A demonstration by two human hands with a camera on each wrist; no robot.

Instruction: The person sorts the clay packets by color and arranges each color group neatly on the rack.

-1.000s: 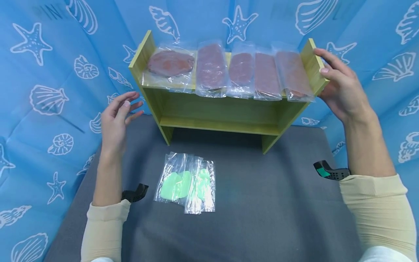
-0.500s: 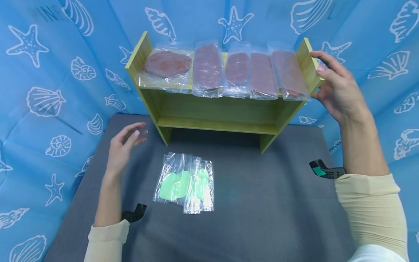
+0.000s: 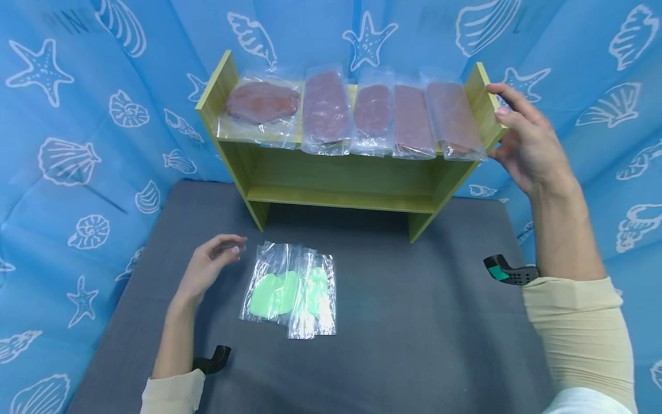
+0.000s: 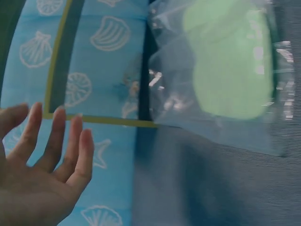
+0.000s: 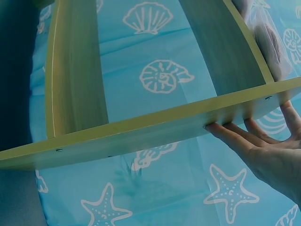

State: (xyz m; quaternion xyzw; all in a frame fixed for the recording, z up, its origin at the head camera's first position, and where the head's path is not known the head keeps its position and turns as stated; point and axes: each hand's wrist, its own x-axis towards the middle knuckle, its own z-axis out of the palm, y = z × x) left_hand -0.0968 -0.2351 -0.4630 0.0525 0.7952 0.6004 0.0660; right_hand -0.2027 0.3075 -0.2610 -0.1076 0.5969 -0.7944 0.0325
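My left hand [image 3: 207, 264] hovers just left of the clear plastic bags [image 3: 320, 293] with flat light-green pieces in them, which overlap on the table. Its fingers are loosely bent and hold nothing; the left wrist view shows the palm and fingers apart from a green-filled bag [image 4: 230, 66]. With its fingertips my right hand [image 3: 532, 138] touches the outer face of the right side panel of a yellowish wooden shelf [image 3: 341, 198]. In the right wrist view, the fingers [image 5: 235, 139] lie against that panel from outside. Several clear bags with flat reddish-brown slabs [image 3: 326, 109] lie side by side on the top board.
The shelf stands at the back of a dark grey table [image 3: 393, 345], with its lower board bare. A blue curtain [image 3: 93, 126] with white shells and starfish hangs behind and at both sides. Each wrist wears a black camera mount [image 3: 509, 271].
My left hand has come down and toward the right, from beside the shelf to next to the green-filled bags. The right hand stays at the shelf's side panel. The view has shifted slightly.
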